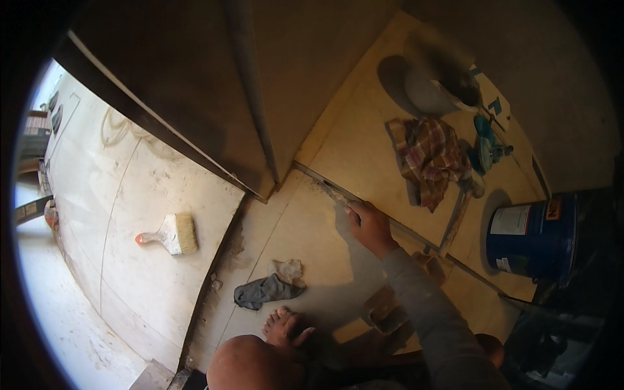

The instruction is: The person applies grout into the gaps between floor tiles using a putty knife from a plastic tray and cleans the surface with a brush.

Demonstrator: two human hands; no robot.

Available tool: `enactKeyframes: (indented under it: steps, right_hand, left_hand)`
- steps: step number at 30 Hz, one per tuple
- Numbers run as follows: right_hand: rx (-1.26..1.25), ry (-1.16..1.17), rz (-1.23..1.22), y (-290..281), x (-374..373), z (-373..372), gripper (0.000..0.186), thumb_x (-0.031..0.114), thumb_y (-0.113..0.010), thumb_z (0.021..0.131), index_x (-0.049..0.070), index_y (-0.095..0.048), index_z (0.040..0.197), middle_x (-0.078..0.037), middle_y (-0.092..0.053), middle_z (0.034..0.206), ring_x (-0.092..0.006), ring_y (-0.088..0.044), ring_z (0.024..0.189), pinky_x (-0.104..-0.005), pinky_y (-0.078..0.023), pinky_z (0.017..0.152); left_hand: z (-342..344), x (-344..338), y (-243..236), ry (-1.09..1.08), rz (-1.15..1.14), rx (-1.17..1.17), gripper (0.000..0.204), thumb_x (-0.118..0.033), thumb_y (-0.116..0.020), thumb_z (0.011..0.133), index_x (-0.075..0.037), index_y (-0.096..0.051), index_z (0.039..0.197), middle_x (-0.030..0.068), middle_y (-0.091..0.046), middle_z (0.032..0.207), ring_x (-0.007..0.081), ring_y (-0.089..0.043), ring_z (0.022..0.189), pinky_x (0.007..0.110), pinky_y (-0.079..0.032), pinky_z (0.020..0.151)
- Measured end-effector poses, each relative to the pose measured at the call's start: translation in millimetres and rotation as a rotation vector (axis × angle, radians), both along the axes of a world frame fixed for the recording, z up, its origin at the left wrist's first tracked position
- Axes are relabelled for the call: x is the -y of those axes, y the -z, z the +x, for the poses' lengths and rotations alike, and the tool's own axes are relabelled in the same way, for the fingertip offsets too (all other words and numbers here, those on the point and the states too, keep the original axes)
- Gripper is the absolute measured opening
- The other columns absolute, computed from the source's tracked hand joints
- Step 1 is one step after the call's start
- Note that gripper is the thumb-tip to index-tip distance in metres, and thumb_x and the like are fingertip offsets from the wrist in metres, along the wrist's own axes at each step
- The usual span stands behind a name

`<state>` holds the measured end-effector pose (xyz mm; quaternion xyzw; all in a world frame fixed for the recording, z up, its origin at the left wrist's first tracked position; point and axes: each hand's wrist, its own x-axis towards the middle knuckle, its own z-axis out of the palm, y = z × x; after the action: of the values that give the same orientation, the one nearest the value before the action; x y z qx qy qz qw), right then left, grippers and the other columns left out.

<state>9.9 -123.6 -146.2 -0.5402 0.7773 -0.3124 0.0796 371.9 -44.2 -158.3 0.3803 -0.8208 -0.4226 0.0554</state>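
Observation:
My right hand (372, 229) reaches in from the lower right in a grey sleeve. Its fingers are closed and pointed down at a groove along the floor tiles. A thin, light thing seems to stick out past the fingertips, but its kind is too small to make out. Loose grit (330, 190) lies along the groove just beyond the fingers. My left hand is out of sight. Nearer my bare foot (283, 326), a crumpled grey cloth (265, 291) rests on the tiles.
A wide paintbrush (170, 234) lies on the pale floor at left. A checked cloth (429, 159), a teal tool (484, 146), a white bucket (426, 90) and a blue bucket (530, 237) are at right. A brown block-like object (388, 309) sits beneath my forearm. Dark panels (195, 78) rise ahead.

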Motion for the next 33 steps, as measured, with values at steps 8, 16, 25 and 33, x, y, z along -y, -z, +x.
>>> enactKeyframes:
  steps: [8, 16, 25, 33]
  right_hand:
    - [-0.065, -0.049, -0.038, 10.7, 55.3, 19.5, 0.010, 0.012, -0.063, 0.085, 0.004, -0.065, 0.089, -0.015, -0.063, 0.076, -0.0328, -0.063, 0.073, -0.0410, -0.050, 0.066]
    - [-0.075, -0.037, 0.012, 5.9, 40.7, 13.9, 0.008, 0.013, -0.062, 0.085, 0.005, -0.064, 0.086, -0.015, -0.063, 0.075, -0.0329, -0.063, 0.071, -0.0414, -0.051, 0.063]
    - [-0.077, -0.006, -0.015, 6.3, 41.0, 17.0, 0.008, 0.014, -0.061, 0.086, 0.006, -0.064, 0.087, -0.015, -0.063, 0.077, -0.0337, -0.063, 0.070, -0.0427, -0.052, 0.062]
    - [-0.048, 0.016, -0.025, -5.5, 30.9, 26.0, 0.010, 0.014, -0.060, 0.087, 0.006, -0.064, 0.091, -0.016, -0.063, 0.078, -0.0344, -0.063, 0.070, -0.0435, -0.052, 0.061]
  left_hand:
    - [1.5, 4.4, 0.4, 0.063, -0.006, -0.008, 0.044, -0.034, -0.079, 0.076, -0.008, -0.063, 0.109, 0.0154, -0.060, 0.099, 0.0352, -0.058, 0.092, 0.043, -0.044, 0.080]
    - [1.7, 5.6, -1.9, 0.052, 0.025, -0.025, 0.045, -0.036, -0.078, 0.076, -0.010, -0.064, 0.109, 0.0141, -0.060, 0.098, 0.0349, -0.057, 0.090, 0.043, -0.043, 0.076]
    - [-7.1, 11.7, -8.8, 0.064, -0.037, -0.019, 0.042, -0.037, -0.077, 0.075, -0.012, -0.065, 0.105, 0.0122, -0.059, 0.091, 0.0331, -0.054, 0.084, 0.042, -0.041, 0.073]
    - [2.0, 3.9, 2.3, 0.009, 0.065, -0.126, 0.043, -0.036, -0.077, 0.077, -0.010, -0.064, 0.109, 0.0146, -0.058, 0.097, 0.0338, -0.055, 0.088, 0.042, -0.042, 0.075]
